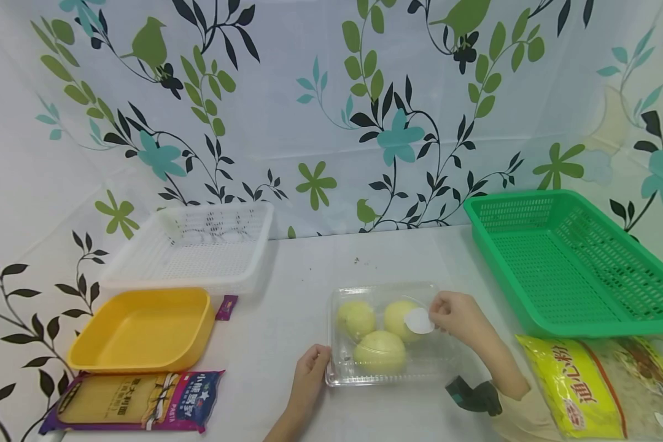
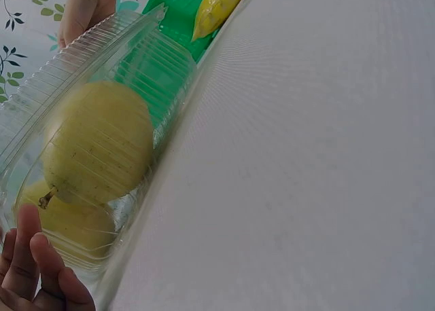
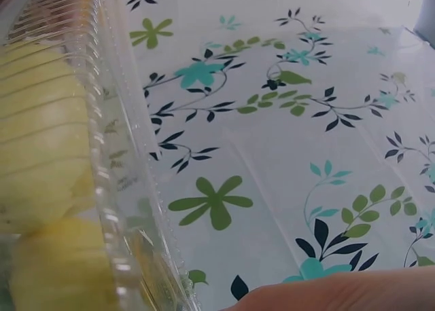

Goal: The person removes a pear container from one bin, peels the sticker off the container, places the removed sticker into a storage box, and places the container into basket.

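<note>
A clear plastic clamshell box (image 1: 339, 376) with three round yellow pears (image 1: 380, 352) inside stands on the white table. My right hand (image 1: 457, 316) is over the box's right side, pinching the edge of a round white sticker (image 1: 418, 320) between thumb and fingers. Whether the sticker touches the lid I cannot tell. At the box's front left, my left hand (image 1: 310, 371) touches the side wall with its fingertips. The left wrist view shows those fingers (image 2: 30, 246) beside the box, close to a pear (image 2: 102, 144) with a stem.
On the left are a white basket (image 1: 254, 270), a yellow tray (image 1: 196, 344), a pasta packet (image 1: 132, 402) and a small purple packet (image 1: 226, 307). A green basket (image 1: 508, 270) and a yellow noodle bag (image 1: 585, 387) lie on the right. Patterned cloth (image 1: 331, 123) hangs behind.
</note>
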Action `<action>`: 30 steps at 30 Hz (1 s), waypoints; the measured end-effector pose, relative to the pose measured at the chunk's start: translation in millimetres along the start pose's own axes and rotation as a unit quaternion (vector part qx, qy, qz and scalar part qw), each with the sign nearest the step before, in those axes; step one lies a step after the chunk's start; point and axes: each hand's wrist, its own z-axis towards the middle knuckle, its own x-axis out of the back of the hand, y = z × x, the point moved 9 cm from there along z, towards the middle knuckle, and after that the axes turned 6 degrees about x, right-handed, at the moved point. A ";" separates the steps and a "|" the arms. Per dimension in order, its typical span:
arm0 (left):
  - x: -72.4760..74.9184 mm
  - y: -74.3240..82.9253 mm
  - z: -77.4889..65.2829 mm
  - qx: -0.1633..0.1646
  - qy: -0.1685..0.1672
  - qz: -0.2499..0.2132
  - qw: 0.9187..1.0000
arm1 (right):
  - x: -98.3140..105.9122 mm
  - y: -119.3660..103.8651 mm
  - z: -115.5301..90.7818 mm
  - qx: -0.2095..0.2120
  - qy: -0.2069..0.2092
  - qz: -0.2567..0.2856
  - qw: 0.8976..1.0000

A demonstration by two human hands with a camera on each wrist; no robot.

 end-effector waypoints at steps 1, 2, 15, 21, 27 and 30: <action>0.4 -0.5 0.5 0.000 0.000 0.000 1.000 | -0.2 0.4 0.2 -0.002 0.000 0.003 1.000; 0.9 -2.6 1.8 0.001 0.000 -0.002 1.000 | -0.2 1.3 0.6 -0.005 -0.001 0.009 1.000; 4.2 -25.0 16.1 -0.010 -0.003 -0.011 1.000 | -17.6 26.9 13.1 -0.012 -0.057 0.328 0.943; 3.7 -25.0 16.2 -0.005 0.000 -0.022 1.000 | -18.1 27.7 12.7 -0.019 -0.064 0.342 0.937; 1.4 -26.5 15.3 0.020 -0.011 -0.050 0.998 | -17.3 26.2 12.6 -0.010 -0.072 0.343 0.937; 5.0 -26.5 15.1 0.025 -0.007 -0.050 0.998 | -20.5 20.8 14.9 0.011 -0.095 0.387 0.917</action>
